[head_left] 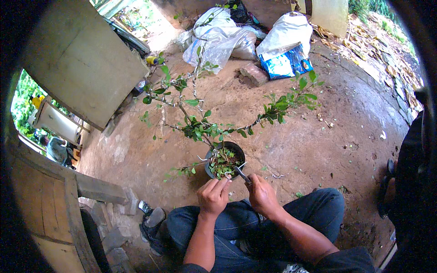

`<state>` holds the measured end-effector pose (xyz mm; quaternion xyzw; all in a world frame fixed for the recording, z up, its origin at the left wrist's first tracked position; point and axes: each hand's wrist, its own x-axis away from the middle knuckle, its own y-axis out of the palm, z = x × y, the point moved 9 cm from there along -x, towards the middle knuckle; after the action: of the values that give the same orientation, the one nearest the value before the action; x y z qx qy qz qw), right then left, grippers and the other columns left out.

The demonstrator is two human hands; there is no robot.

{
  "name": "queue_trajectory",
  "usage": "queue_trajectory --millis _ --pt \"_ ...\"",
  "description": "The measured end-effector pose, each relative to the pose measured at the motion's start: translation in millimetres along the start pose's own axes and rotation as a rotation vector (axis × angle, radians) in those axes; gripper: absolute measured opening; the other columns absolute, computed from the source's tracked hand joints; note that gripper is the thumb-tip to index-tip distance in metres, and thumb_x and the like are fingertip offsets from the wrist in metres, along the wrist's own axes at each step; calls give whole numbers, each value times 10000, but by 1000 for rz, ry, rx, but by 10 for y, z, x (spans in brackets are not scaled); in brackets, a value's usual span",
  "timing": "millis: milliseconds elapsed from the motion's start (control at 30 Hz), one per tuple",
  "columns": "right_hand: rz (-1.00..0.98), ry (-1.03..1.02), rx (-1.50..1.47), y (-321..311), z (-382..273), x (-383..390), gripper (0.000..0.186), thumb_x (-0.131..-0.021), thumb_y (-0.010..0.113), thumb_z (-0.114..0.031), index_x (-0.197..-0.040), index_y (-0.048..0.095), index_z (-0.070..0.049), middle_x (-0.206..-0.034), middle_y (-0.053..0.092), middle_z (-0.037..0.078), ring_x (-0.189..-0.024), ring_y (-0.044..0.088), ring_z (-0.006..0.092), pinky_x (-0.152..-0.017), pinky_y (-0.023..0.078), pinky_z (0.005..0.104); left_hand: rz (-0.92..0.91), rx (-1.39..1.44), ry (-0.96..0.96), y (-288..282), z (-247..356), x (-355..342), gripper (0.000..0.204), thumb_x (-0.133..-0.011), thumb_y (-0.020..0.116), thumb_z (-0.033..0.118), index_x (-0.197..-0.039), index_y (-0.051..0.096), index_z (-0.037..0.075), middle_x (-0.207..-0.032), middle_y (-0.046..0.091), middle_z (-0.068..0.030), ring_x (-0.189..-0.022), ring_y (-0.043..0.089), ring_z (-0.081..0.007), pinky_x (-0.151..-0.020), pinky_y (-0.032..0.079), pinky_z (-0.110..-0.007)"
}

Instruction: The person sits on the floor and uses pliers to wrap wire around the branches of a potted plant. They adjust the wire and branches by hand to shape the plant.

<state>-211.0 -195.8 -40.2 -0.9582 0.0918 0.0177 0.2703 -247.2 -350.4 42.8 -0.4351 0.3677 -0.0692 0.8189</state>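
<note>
A small bonsai-like tree [189, 113] with silver wire wound along its branches stands in a round black pot [240, 148] in front of me. Cut green leaves [221, 166] lie on the soil in the pot. At the pot's near rim my left hand [213, 196] is closed in a pinch on a short curl of silver wire [228, 174]. My right hand [262, 193] grips dark pliers [241, 173], their jaws at the pot's right rim. A pale bit of wire [242, 165] shows by the jaw tips; whether they clamp it, I cannot tell.
A loose wire piece [277, 176] lies on the earthen floor right of the pot. Farther off are white sacks [284, 34], a blue packet [287, 61] and a brick [254, 73]. Wooden furniture [50, 204] stands at left. Someone's dark-clothed leg [405, 182] is at right.
</note>
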Motion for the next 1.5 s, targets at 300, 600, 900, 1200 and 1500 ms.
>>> queue_trajectory --millis 300,600,900,1200,1500 --pt "92 -117 278 -71 -44 -43 163 -969 686 -183 -1037 613 -54 -916 625 177 -894 636 410 -738 507 521 29 114 -302 113 -157 -7 215 -1033 596 211 -1076 725 45 -840 723 -171 -733 689 -395 -641 539 -457" --pt "-135 24 140 17 7 -68 178 -972 680 -207 -1096 634 -87 -1009 668 179 -949 655 441 -736 536 559 -24 210 -324 228 -230 57 237 -1076 544 226 -1044 688 41 -817 731 -212 -745 721 -420 -625 544 -510" --pt "13 -212 41 -7 -35 -109 157 -971 673 -85 -1096 609 -14 -982 652 240 -884 642 471 -733 504 521 47 167 -266 166 -197 52 170 -1059 577 207 -1028 688 82 -831 744 -180 -729 728 -401 -617 554 -492" --pt "-76 -94 -111 99 0 -54 160 -1025 642 -168 -1078 580 -31 -934 651 284 -875 633 512 -716 471 568 63 103 -239 170 -216 73 129 -1041 616 206 -1030 694 104 -812 744 -165 -695 726 -380 -595 547 -483" --pt "19 -43 85 -2 4 -49 153 -1020 643 -190 -1051 590 -49 -944 680 276 -809 645 512 -677 472 593 13 78 -276 223 -226 68 157 -1032 647 228 -1032 699 80 -785 729 -179 -678 721 -386 -579 543 -483"
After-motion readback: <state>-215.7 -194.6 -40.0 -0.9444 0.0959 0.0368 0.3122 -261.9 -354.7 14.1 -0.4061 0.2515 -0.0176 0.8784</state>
